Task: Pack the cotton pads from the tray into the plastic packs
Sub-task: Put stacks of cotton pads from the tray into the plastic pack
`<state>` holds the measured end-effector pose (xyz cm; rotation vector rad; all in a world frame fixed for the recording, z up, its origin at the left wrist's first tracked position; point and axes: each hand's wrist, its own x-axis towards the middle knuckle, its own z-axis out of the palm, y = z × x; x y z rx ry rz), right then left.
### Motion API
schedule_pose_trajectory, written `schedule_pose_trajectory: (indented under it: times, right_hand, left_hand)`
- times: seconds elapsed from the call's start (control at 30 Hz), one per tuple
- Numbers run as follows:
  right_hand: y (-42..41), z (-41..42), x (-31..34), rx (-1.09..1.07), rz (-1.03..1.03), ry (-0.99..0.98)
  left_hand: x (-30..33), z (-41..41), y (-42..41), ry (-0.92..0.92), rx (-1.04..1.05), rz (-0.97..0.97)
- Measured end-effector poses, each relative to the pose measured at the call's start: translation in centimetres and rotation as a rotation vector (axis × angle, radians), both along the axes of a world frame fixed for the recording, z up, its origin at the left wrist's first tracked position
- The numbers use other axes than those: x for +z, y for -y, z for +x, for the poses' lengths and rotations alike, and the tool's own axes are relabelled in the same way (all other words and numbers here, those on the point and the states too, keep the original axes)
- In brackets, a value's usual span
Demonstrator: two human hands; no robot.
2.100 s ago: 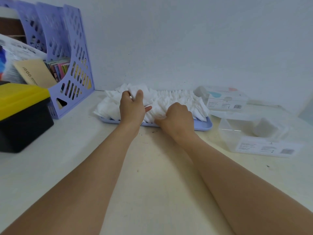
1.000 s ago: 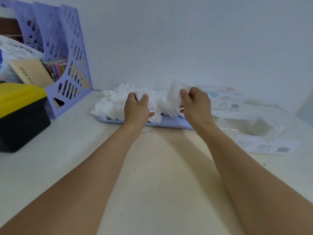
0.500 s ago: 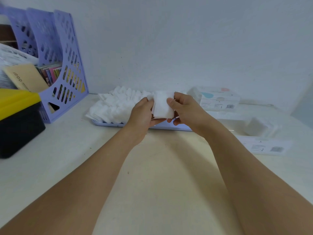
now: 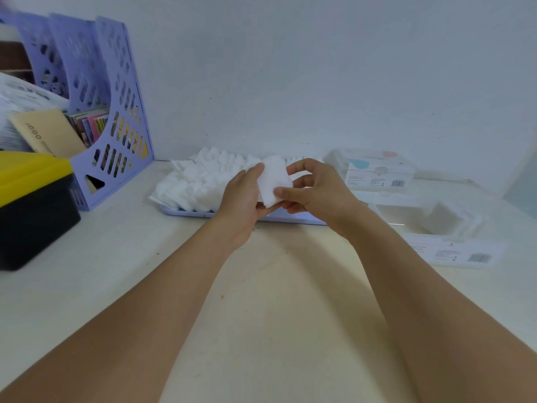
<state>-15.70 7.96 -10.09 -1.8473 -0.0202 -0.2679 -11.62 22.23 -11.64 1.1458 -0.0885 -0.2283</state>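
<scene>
A stack of white cotton pads (image 4: 273, 183) is held upright between my left hand (image 4: 242, 196) and my right hand (image 4: 313, 189), just above the front of the tray. The pale blue tray (image 4: 186, 212) lies against the wall with a heap of loose cotton pads (image 4: 200, 178) on its left and middle. An open clear plastic pack (image 4: 418, 225) with a few pads inside lies to the right of the tray. A closed, filled pack (image 4: 374, 170) stands behind it near the wall.
A purple file holder (image 4: 116, 112) with books and papers stands at the far left. In front of it sits a black box with a yellow lid (image 4: 32, 205). The wall runs close behind the tray.
My right hand lifted a stack of pads off the tray's right side and brought it to the left hand. Both hands now hold it between them.
</scene>
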Motion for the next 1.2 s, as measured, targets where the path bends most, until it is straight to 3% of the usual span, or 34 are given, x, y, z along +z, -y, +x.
schedule_pose_trajectory:
  times: [0.17,0.6,0.67,0.8,0.87,1.2]
  right_hand:
    - [0.3,-0.2,0.0,-0.05,0.176,-0.021]
    - [0.6,-0.1,0.0,-0.059,0.181,-0.014]
    - [0.6,0.1,-0.1,-0.083,0.077,0.04]
    - [0.6,0.2,-0.5,-0.06,-0.464,0.305]
    - [0.7,0.3,-0.6,-0.015,-0.573,0.35]
    - [1.4,0.9,-0.5,-0.039,-0.408,0.298]
  left_hand:
    - [0.4,-0.4,-0.2,-0.102,-0.037,-0.149]
    - [0.3,-0.3,-0.3,-0.198,-0.042,-0.204]
    - [0.2,-0.4,-0.3,-0.181,-0.041,-0.176]
    - [0.1,-0.6,-0.4,-0.11,-0.074,0.004]
    - [0.2,-0.6,-0.4,-0.074,-0.086,0.074]
    - [0.0,0.0,-0.6,0.052,-0.083,0.172]
